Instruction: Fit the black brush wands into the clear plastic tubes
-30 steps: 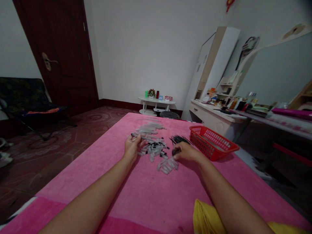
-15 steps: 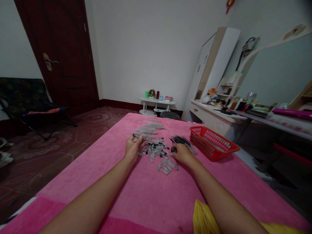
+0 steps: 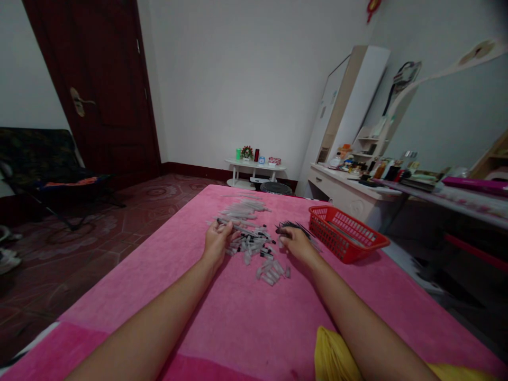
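Observation:
In my left hand (image 3: 215, 242) a slim clear pen barrel with a black end (image 3: 246, 232) is pinched between thumb and fingers, slanting to the right over the loose parts. My right hand (image 3: 298, 245) is at the tips of a pile of thin dark pen refills (image 3: 305, 229), fingers drawn together; something dark shows at the fingertips, too small to name. Between the hands lies a heap of clear and black small pen parts (image 3: 254, 243). Nearer me are several clear pen caps (image 3: 271, 272). More clear barrels (image 3: 240, 209) lie beyond my left hand.
A pink cloth (image 3: 234, 317) covers the table. The red plastic basket (image 3: 345, 248) stands to the right of the refills. Yellow fabric (image 3: 335, 354) lies by my right forearm. A dressing table (image 3: 349, 185) is at the right, a folding chair (image 3: 51, 159) at the left.
My right hand has shifted slightly away from me, onto the tips of the refill pile. My left hand stays nearly in place with the pen barrel.

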### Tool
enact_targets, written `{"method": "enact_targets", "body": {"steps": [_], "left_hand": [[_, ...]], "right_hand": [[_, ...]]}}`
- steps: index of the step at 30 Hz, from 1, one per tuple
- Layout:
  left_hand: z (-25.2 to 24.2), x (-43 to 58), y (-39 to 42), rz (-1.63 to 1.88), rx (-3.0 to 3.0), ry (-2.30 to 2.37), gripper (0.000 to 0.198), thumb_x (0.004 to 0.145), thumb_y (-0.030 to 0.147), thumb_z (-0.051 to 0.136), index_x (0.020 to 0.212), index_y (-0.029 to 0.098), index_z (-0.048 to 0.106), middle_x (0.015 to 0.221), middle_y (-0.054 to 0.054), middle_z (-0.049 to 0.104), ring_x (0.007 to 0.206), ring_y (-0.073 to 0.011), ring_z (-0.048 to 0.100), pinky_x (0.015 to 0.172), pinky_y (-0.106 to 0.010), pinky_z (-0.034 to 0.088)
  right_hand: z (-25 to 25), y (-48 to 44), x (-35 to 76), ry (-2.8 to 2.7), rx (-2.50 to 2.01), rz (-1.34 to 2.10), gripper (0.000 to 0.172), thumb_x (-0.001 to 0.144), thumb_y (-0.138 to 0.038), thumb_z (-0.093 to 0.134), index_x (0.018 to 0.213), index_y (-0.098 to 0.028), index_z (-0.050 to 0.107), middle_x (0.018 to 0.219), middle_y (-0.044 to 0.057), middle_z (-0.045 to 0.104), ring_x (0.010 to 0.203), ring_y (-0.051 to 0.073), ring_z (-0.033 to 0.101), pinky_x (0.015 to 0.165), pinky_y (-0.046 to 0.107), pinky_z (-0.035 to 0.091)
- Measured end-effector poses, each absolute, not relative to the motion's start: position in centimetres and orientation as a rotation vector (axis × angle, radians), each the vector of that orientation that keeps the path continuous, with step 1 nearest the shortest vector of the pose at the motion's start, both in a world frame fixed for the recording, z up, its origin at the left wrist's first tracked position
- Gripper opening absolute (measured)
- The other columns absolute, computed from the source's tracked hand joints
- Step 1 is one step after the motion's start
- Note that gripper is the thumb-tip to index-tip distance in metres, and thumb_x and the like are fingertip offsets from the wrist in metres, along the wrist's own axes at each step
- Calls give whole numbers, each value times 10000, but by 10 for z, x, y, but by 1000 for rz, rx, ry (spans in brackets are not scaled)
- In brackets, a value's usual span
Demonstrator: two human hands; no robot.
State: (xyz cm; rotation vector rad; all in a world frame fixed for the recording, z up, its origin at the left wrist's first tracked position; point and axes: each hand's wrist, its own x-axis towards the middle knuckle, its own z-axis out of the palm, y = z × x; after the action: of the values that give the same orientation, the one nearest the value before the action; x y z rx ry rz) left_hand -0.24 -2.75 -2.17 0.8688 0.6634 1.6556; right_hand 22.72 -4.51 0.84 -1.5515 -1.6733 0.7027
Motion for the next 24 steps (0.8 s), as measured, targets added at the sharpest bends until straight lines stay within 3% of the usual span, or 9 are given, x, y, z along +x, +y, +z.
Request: {"method": "enact_targets", "body": {"steps": [3, 7, 10, 15, 24], "left_hand": [[-19, -1, -29, 1655, 860, 647, 419, 631, 349, 784, 919, 146, 557, 881, -57, 695, 769, -169, 686, 678, -275, 575], [-17, -1, -32, 1647, 854, 639, 394, 635, 335, 784, 887, 144, 550, 867, -57, 700, 771, -167, 688, 690, -268, 573], [-17, -1, -32, 1644, 851, 639, 386, 638, 327, 783, 885, 143, 550, 860, -59, 705, 759, -163, 689, 695, -271, 574], [-17, -1, -32, 1643, 842, 639, 371, 643, 312, 782, 887, 146, 556, 851, -54, 706, 743, -155, 688, 690, -267, 573], [-15, 0, -33, 1653, 805, 624, 380, 623, 307, 792, 885, 140, 573, 830, -44, 704, 733, -144, 684, 688, -250, 572]], "right_hand": [[11, -47, 220, -1414, -1363, 1026, 236, 766, -170, 533, 988, -142, 608, 622, -6, 621, 465, 109, 586, 438, 202, 464], [19, -53, 214, -1182, -1158, 1281, 42, 765, -154, 609, 794, -142, 581, 631, 11, 641, 538, 94, 626, 536, 191, 539], [23, -57, 211, -1060, -1083, 1396, 46, 773, -99, 613, 760, -130, 581, 631, 40, 665, 567, 105, 649, 555, 182, 557], [24, -59, 206, -976, -1026, 1432, 86, 784, -40, 588, 769, -124, 575, 669, 68, 697, 611, 135, 684, 557, 195, 576], [25, -60, 204, -1003, -1040, 1402, 95, 777, -102, 641, 764, -131, 552, 742, 83, 718, 626, 165, 703, 504, 189, 564]]}}
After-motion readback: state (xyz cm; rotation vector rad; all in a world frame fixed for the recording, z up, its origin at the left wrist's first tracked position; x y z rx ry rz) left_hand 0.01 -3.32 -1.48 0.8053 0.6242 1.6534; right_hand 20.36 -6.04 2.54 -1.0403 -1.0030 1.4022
